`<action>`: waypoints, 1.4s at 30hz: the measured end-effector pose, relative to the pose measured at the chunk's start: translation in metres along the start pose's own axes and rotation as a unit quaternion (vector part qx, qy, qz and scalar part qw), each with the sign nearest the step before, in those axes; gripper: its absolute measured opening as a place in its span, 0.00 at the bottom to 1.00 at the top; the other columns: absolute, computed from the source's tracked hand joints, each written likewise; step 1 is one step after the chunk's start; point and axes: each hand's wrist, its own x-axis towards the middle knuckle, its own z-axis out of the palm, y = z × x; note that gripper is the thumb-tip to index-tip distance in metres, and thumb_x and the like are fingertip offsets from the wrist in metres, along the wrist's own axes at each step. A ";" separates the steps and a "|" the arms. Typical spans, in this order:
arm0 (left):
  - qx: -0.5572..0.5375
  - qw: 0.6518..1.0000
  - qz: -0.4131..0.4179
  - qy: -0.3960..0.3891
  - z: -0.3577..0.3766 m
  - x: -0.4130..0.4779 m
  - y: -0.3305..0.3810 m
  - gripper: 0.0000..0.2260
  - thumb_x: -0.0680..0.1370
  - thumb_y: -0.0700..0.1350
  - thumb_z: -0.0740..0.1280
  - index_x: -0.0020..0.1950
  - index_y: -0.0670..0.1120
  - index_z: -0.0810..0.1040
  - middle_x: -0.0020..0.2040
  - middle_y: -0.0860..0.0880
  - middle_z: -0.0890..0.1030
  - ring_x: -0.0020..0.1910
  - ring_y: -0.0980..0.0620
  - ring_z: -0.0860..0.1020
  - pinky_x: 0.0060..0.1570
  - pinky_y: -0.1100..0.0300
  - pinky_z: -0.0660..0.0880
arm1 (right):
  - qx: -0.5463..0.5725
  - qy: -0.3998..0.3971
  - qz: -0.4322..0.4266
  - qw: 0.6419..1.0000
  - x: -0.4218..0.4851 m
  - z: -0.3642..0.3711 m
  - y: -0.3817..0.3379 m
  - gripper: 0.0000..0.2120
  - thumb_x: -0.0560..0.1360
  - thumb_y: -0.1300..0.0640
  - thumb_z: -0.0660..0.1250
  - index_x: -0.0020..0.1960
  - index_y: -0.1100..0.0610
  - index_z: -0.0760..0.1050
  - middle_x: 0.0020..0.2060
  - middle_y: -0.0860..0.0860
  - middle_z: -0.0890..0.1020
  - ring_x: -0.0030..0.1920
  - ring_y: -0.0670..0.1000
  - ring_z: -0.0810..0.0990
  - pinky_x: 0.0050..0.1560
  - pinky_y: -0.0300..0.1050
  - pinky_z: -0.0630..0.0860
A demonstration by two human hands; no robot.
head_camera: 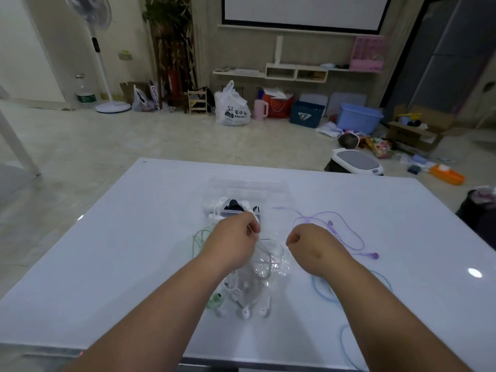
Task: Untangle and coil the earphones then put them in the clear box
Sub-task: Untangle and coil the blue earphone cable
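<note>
Left hand (pixel 236 234) is pinched tight on a thin strand of the white earphones (pixel 245 314), fingertips together right at the cord, lifting it just in front of the clear box (pixel 279 189). Right hand (pixel 308 242) sits beside it, knuckles up and fingers curled into a fist, but from this angle I cannot tell whether a cord is caught inside or nothing at all. Below and between the two wrists the white set lies in a loose heap of loops, its two buds resting on the white table (pixel 134 237) nearest the person, so that one is by my reading mid-untangle and not yet coiled. Out from there, the green earphones (pixel 198 240) trail to the left, partly hidden under the left forearm. The purple earphones (pixel 349 234) sprawl to the right of the box, one bud lying well out. The blue earphones (pixel 322 288) run under the right forearm toward the near edge. None of those three looks wound up. Inside the box a small bundle (pixel 236 205) of white and dark pieces is already down, so some of the job seems banked, but I judge four sets are left to sort, coil and drop in.
</note>
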 end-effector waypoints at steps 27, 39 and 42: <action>0.107 0.964 0.151 -0.189 0.103 -0.005 0.048 0.15 0.72 0.47 0.72 0.57 0.58 0.78 0.54 0.49 0.73 0.53 0.48 0.75 0.53 0.57 0.72 | -0.160 -0.168 0.125 0.965 -0.022 -0.008 0.089 0.21 0.71 0.51 0.74 0.58 0.60 0.75 0.49 0.53 0.79 0.43 0.53 0.79 0.46 0.44 0.78; 0.002 0.978 0.073 -0.193 0.080 -0.009 0.045 0.11 0.72 0.41 0.69 0.51 0.49 0.72 0.49 0.48 0.80 0.46 0.50 0.77 0.45 0.57 0.74 | -0.060 -0.110 0.043 0.991 -0.022 -0.017 0.075 0.08 0.72 0.66 0.66 0.44 0.55 0.70 0.42 0.55 0.78 0.36 0.54 0.78 0.34 0.42 0.73; -0.038 0.980 0.037 -0.190 0.077 -0.007 0.043 0.08 0.72 0.39 0.65 0.47 0.50 0.70 0.49 0.49 0.79 0.48 0.47 0.78 0.43 0.55 0.75 | 0.067 -0.075 0.039 0.994 -0.025 -0.027 0.071 0.08 0.71 0.68 0.59 0.38 0.56 0.69 0.34 0.56 0.78 0.29 0.52 0.73 0.30 0.42 0.70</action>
